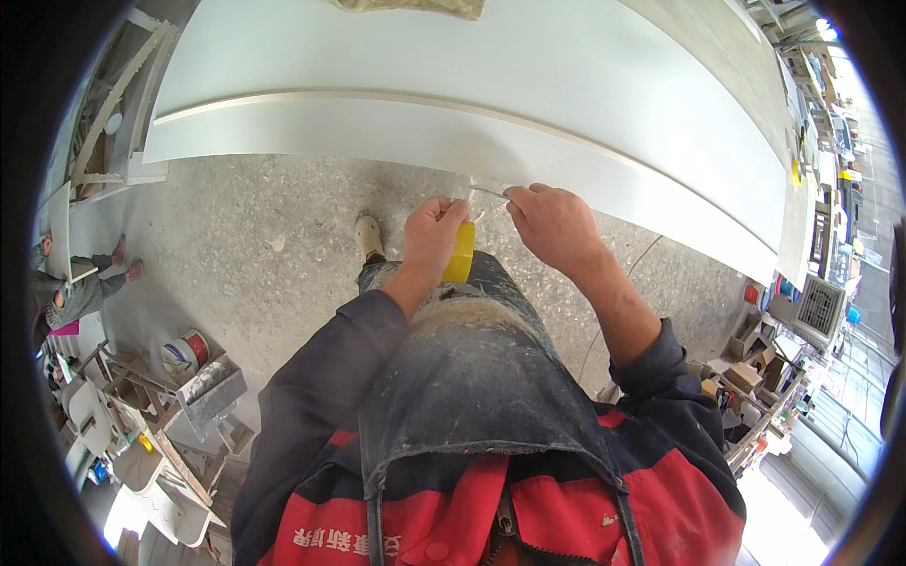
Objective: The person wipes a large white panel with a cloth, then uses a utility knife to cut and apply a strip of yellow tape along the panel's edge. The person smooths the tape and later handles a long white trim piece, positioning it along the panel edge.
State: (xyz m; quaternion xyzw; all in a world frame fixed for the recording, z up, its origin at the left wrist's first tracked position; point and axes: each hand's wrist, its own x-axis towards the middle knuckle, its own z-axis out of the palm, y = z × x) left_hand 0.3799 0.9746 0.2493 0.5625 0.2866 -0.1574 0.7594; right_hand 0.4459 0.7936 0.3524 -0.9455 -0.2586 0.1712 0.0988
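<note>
My left hand (pixel 432 238) is closed, thumb and fingers pinched together. A yellow, smooth-looking piece (pixel 461 253) hangs from it in front of my apron; whether it is a scraper or a tape roll I cannot tell. My right hand (pixel 555 224) is closed around a thin metal tool (pixel 489 192), whose narrow end points left toward my left fingertips. A small whitish bit (pixel 474 183) shows near the tool's end. Both hands are just short of the near edge of a large pale panel (pixel 453 141).
A long thin strip (pixel 377 95) lies along the panel, and a beige cloth or sack (pixel 415 6) rests at its far side. A cable (pixel 630 274) runs over the concrete floor (pixel 274 217). A bucket (pixel 185 351) stands at left; another person (pixel 80 283) is at far left.
</note>
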